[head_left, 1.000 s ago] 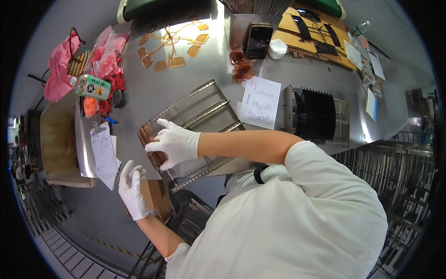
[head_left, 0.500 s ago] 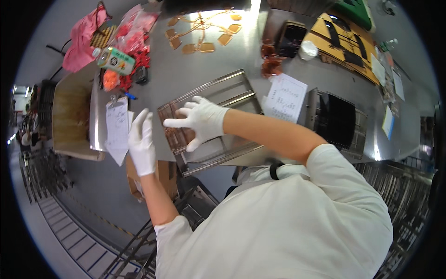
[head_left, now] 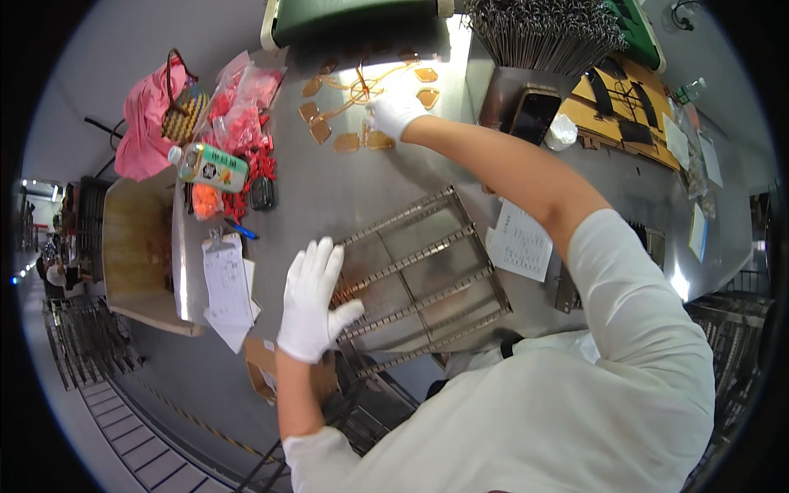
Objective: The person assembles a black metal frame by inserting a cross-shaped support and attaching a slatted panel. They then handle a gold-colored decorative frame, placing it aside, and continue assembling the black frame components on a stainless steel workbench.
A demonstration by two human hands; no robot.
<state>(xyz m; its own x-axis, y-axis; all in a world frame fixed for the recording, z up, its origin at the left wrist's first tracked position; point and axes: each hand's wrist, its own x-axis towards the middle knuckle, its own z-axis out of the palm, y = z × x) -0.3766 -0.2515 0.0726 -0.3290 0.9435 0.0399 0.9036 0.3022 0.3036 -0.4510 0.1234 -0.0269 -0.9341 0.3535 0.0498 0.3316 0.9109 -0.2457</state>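
Note:
In the far middle of the table lies an amber moulded cluster [head_left: 362, 143], flat pieces joined by thin spokes to a ring. My gloved right hand [head_left: 398, 112] reaches over its right side, fingers bunched at the spokes; glare blurs the fingertips. Nearer to me, a slotted metal frame rack [head_left: 427, 283] with crossbars lies tilted on the table. My gloved left hand [head_left: 310, 308] is at its left end, fingers stretched upward and thumb apart. Copper-coloured pieces [head_left: 342, 292] show in the rack beside the left fingers.
At left are a bottle [head_left: 215, 167], red bagged parts [head_left: 242, 123] and a clipboard with papers [head_left: 226, 279]. A phone [head_left: 536, 115], a paper sheet [head_left: 519, 242] and a bundle of metal hooks [head_left: 546, 37] stand right of the cluster. A cardboard box [head_left: 261, 366] sits below the table edge.
My right hand has moved from the rack to the far amber cluster. My left hand has come right, to the rack's left end. The view has shifted, showing more of the far side.

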